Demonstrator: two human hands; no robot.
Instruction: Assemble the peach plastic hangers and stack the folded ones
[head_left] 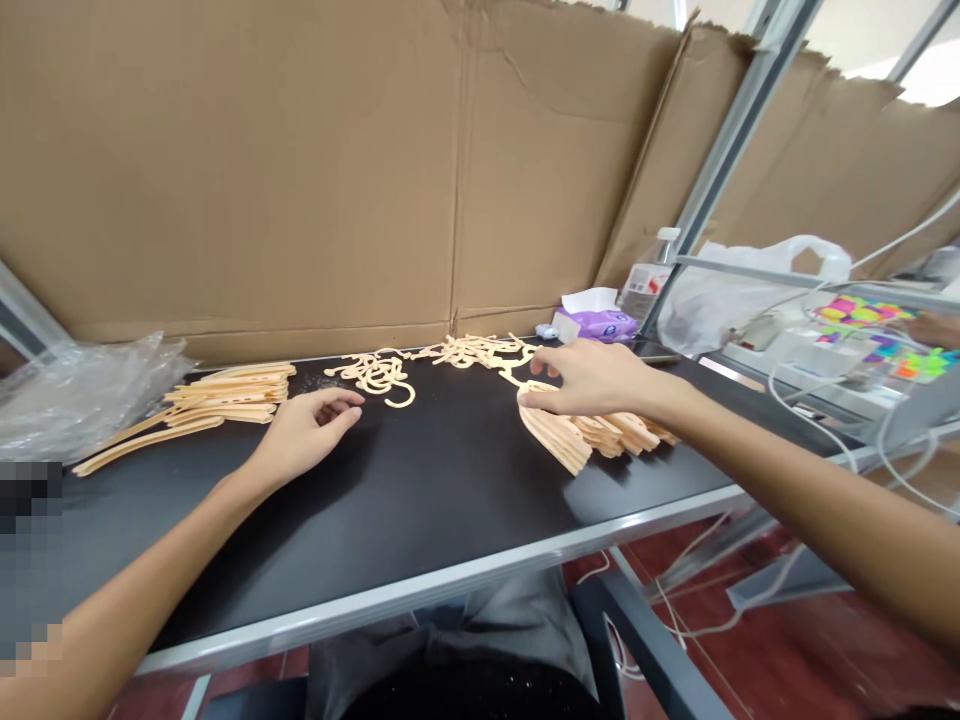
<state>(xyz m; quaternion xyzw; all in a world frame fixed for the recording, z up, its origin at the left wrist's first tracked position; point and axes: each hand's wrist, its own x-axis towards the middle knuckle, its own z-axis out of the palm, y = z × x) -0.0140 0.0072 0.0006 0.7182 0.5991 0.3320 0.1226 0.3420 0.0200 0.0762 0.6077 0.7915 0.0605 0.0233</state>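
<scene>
My left hand (pixel 311 440) hovers over the black table, between a stack of pale hanger arms (pixel 232 390) and a loose pile of hanger hooks (pixel 375 372). Its fingers are loosely bent, thumb apart from them, and nothing shows in them. On the other side, my right hand (pixel 574 375) rests at the top of a fanned bundle of hanger arms (pixel 559 435). Thumb and fingers are spread there; the thumb lies along the near end of the bundle, and the palm hides part of it. More small pale plastic pieces (pixel 480 350) lie heaped at the back.
Clear plastic bags (pixel 90 390) lie at the left. A purple tissue pack (pixel 596 322) and a bottle (pixel 651 275) stand back right, before a white bag (pixel 742 290). Cardboard (pixel 300 180) walls the back; a metal rail (pixel 450 580) edges the front.
</scene>
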